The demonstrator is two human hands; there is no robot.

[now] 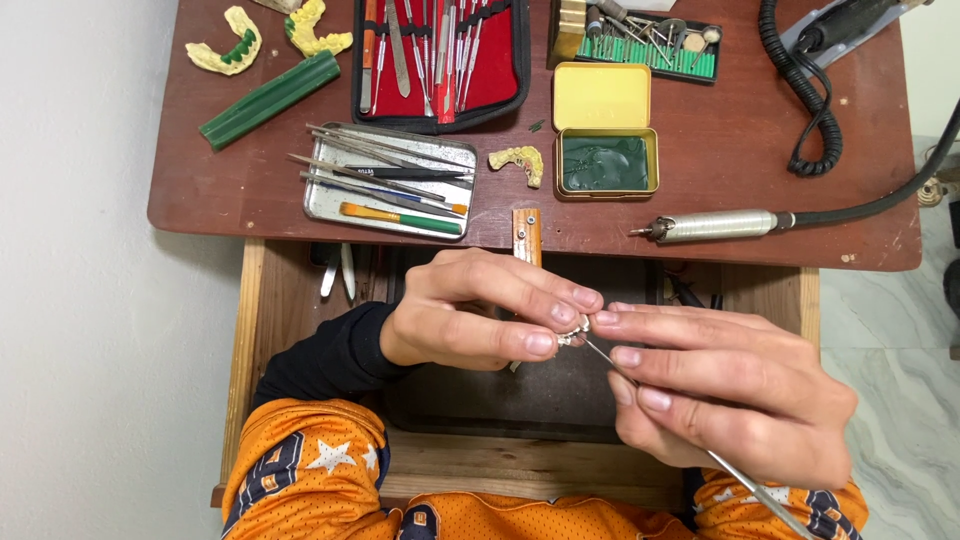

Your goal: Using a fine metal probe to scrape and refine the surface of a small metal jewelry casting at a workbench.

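Observation:
My left hand [480, 315] pinches a small whitish dental piece [574, 334] between thumb and fingertips, held over an open wooden drawer [300, 300]. My right hand [730, 395] grips a thin metal hand tool [700, 445] like a pen, its tip touching the small piece. Both hands meet just below the front edge of the brown desk [750, 160]. Much of the piece is hidden by my fingers.
On the desk: a metal tray of instruments [330, 200], a red-lined tool case [440, 60], a yellow tin holding green wax [605, 160], a bur stand [650, 40], yellow dental casts [228, 45], a green wax stick [270, 98], a rotary handpiece [715, 226] with cable.

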